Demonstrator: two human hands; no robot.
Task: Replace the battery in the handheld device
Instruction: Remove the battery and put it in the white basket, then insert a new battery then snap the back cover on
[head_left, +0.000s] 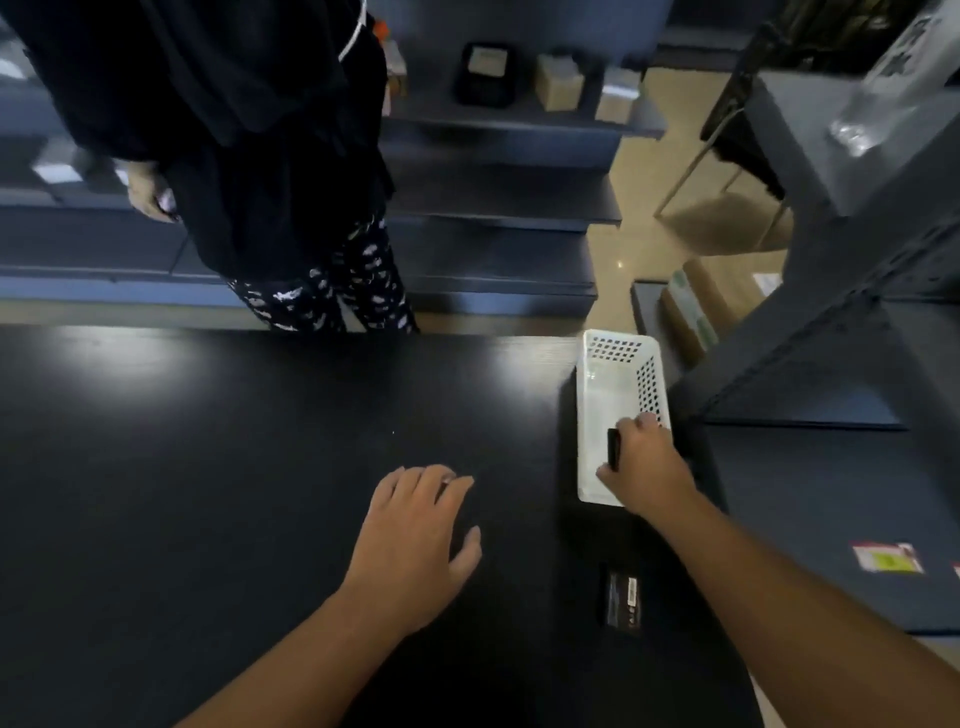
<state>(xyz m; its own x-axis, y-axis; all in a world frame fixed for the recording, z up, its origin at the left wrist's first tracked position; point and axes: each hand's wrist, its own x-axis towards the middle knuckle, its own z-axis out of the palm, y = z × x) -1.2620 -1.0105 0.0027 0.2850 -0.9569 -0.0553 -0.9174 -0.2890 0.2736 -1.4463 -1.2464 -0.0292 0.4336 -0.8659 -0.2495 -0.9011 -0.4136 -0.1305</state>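
My right hand (644, 467) reaches into the near end of a white perforated basket (613, 374) at the right of the black table, and its fingers are closed on a small flat black object (613, 448), seemingly a battery. My left hand (415, 535) hovers palm down over the dark tabletop with fingers spread, holding nothing. A second flat black item with a label (622, 600), another battery by its look, lies on the table near my right forearm. I cannot make out the handheld device itself.
A person in dark clothes (249, 156) stands across the black table (208, 441). Dark shelves (498, 202) with boxes run behind. A grey shelving unit (852, 322) and cardboard boxes (711, 306) stand to the right of the basket.
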